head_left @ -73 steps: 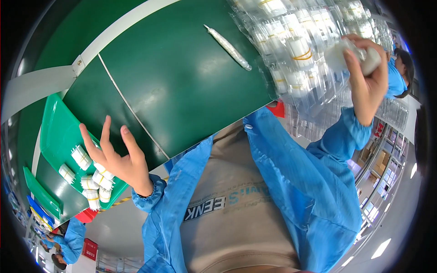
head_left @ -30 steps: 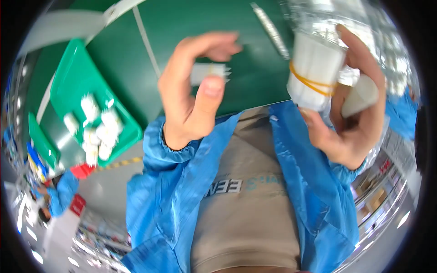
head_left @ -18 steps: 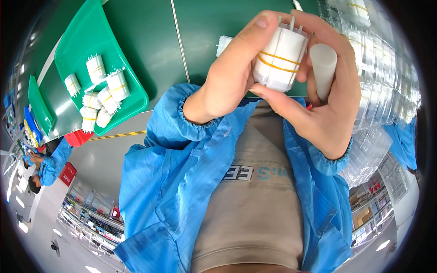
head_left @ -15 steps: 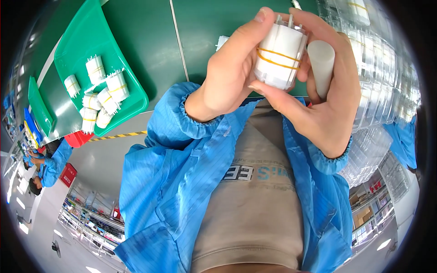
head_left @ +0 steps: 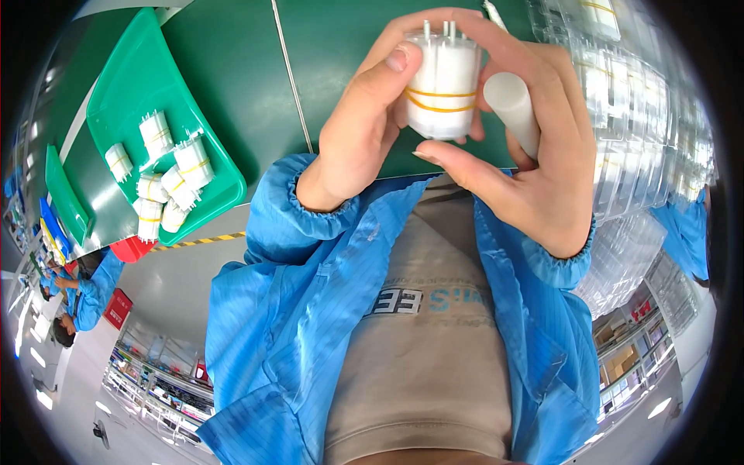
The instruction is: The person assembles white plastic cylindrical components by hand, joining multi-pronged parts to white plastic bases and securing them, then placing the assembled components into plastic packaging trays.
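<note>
Your left hand (head_left: 364, 124) and right hand (head_left: 527, 155) are clamped together around the white banded bundle (head_left: 442, 89) at twelve o'clock, raised close for inspection, a white tube (head_left: 513, 108) tucked in your right fingers, while more bundles wait in the green tray (head_left: 225, 186) at nine o'clock.

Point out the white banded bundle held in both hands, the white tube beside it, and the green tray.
white banded bundle (head_left: 442, 97), head view, on its side at the yellow bands.
white tube (head_left: 513, 105), head view, on its upper body.
green tray (head_left: 124, 101), head view, on its bare floor.
</note>
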A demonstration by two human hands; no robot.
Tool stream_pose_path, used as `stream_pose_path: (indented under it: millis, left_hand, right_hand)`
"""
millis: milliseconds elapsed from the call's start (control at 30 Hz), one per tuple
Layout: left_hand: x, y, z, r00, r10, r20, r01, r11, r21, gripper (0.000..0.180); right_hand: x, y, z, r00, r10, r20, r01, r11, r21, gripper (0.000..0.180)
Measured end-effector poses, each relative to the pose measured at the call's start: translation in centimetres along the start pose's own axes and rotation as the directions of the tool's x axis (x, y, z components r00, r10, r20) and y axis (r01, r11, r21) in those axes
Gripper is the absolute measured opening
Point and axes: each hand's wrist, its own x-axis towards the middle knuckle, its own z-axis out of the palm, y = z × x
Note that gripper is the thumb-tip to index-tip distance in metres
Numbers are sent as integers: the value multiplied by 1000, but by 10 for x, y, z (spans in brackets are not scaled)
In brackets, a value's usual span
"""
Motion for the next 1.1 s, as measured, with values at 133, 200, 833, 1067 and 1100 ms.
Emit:
stream_pose_path:
  millis: [133,200,833,1067,1100]
  left_hand:
    - [-5,3,-14,997,62,-35,-54,980,190,59]
    - [-13,1,-23,994,85,-63,-64,958,279,56]
    - [-54,-55,-46,884,416,212,-291,138,947,50]
    - [-53,-61,-42,873,464,149,-274,214,938,49]
    - [-52,-63,-41,873,465,149,-274,214,937,49]
  right_hand:
    - [-7,8,10,981,164,-100,-128,945,300,61]
    - [-13,11,14,922,363,-136,-254,829,498,63]
    - [-23,39,10,976,-216,-10,86,348,934,31]
    - [-33,31,25,993,-99,65,-24,372,928,33]
    - [-36,25,26,999,-23,35,-21,427,904,33]
